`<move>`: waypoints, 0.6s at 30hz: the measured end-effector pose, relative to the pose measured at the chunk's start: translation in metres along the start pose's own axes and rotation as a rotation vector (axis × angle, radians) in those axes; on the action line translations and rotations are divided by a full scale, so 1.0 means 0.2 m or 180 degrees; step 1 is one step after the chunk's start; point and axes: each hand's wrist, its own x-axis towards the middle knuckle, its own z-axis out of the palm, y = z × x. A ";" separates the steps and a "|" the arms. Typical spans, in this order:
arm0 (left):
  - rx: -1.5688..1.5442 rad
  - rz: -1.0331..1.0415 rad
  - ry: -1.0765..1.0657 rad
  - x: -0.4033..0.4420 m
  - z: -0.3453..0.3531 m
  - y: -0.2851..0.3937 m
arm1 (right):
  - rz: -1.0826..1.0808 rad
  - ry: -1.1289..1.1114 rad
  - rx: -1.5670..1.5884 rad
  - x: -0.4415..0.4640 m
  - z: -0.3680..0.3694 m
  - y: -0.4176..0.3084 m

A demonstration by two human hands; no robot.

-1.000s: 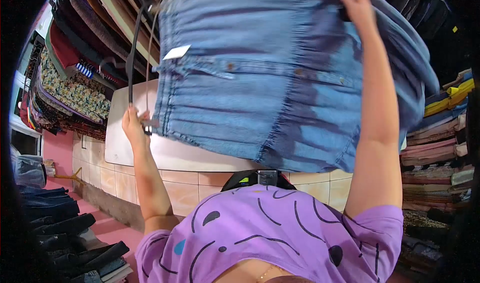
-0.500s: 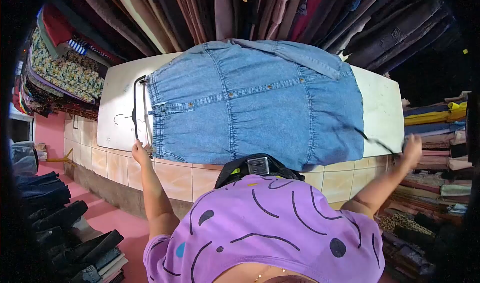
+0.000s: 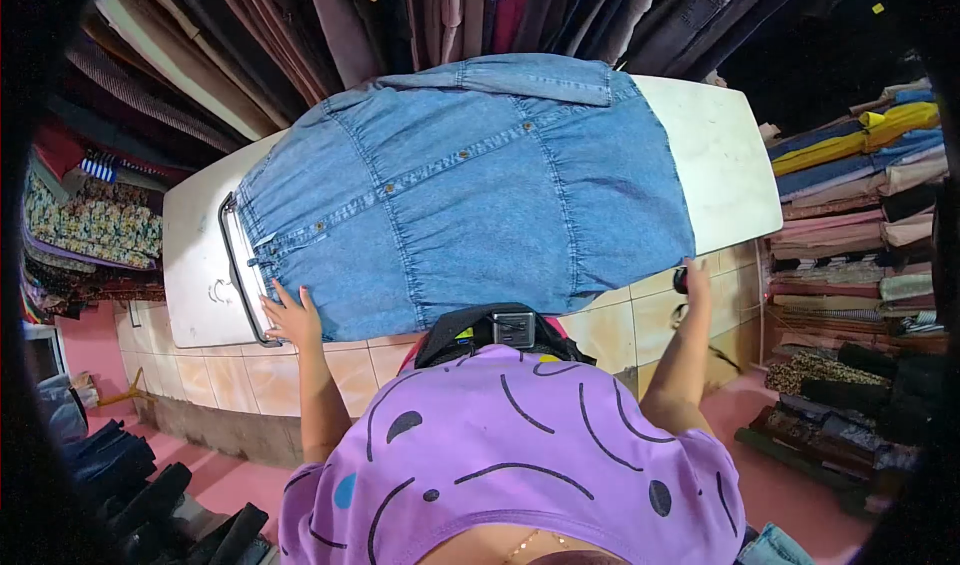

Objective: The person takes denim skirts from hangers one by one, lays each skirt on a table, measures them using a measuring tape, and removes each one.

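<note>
A blue denim skirt [image 3: 470, 205] with a buttoned front and gathered tiers lies spread on a white table [image 3: 715, 165]. Along its waistband, at the left, runs a black clip hanger [image 3: 238, 275]. My left hand [image 3: 293, 317] rests with fingers spread on the waistband's near corner, beside the hanger. At the hem's near right corner is my right hand [image 3: 696, 283], its fingers closed around a black strap [image 3: 681, 281]. Part of that strap dangles below the wrist; the rest is hidden by the hand.
Hanging clothes [image 3: 440, 15] line the far side of the table. Folded garments are stacked at the right [image 3: 840, 235], and a floral pile [image 3: 95, 215] stands at the left. Dark folded clothes [image 3: 110, 465] lie low at the left. A black waist bag [image 3: 490, 335] sits at my front.
My left hand has let go of the hanger and spread onto the waistband. My right hand has moved inward to the hem with the black strap. The view has turned.
</note>
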 end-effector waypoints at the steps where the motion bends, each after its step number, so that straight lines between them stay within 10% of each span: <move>1: 0.0157 0.0113 -0.0038 -0.01 0.02 -0.03 | 0.0560 -0.0790 0.0768 -0.09 -0.05 -0.10; 3: 0.0081 0.0130 -0.0104 0.00 0.02 -0.06 | 0.1412 -0.1895 0.2173 -0.23 -0.11 -0.27; 10: -0.0661 0.0060 0.0134 0.01 0.13 -0.29 | 0.0490 -0.1573 0.2327 -0.22 -0.13 -0.04; 18: -0.0138 -0.0312 -0.0794 0.08 -0.03 -0.21 | -0.0341 -0.1902 0.0240 -0.06 -0.33 0.10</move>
